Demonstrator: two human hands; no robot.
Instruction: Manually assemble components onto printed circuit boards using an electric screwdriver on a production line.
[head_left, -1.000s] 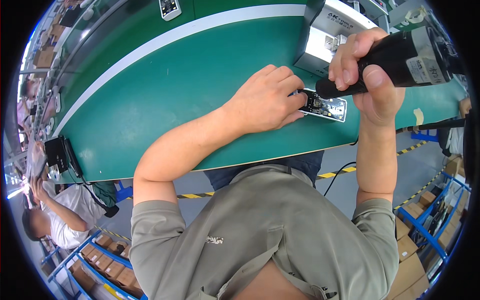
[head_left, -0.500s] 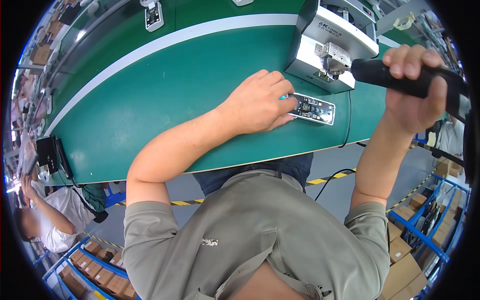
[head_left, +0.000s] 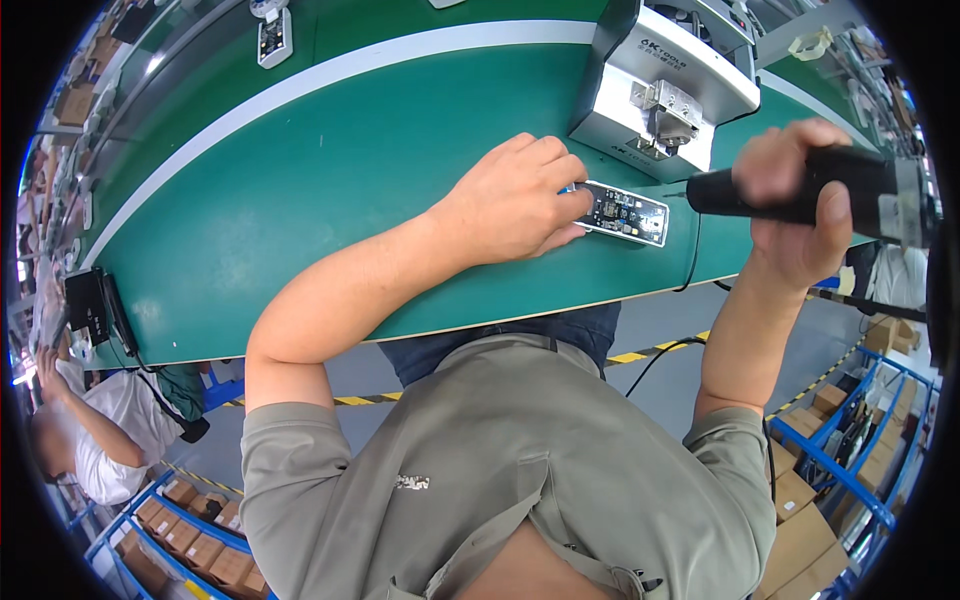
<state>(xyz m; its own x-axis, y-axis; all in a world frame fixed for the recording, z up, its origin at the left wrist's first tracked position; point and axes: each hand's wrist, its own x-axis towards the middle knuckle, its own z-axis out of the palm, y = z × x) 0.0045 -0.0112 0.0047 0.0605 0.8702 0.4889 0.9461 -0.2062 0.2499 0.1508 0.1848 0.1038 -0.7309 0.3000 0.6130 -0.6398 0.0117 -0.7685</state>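
My left hand [head_left: 530,198] is closed around the left end of a slim white-edged device housing [head_left: 630,217], pressing it to the green bench. Its upper face shows a dark circuit board with small parts; the end under my fingers is hidden. In my right hand [head_left: 795,200] is a black electric screwdriver [head_left: 725,192], held almost level with its thin bit pointing left toward the housing's right end. A small gap separates bit and housing. Behind them stands a silver and black screw feeder [head_left: 655,95] with a metal pick-up block on its front.
A black cable [head_left: 697,245] runs over the bench [head_left: 300,230] beside the housing. Another similar device [head_left: 273,40] lies beyond the white strip. At far left are a black box-shaped item [head_left: 88,305] and a person in white [head_left: 110,435]. Blue racks [head_left: 835,460] hold cartons.
My right hand has drawn the electric screwdriver away from the screw feeder, down and left toward the housing. My left hand keeps its hold on the housing.
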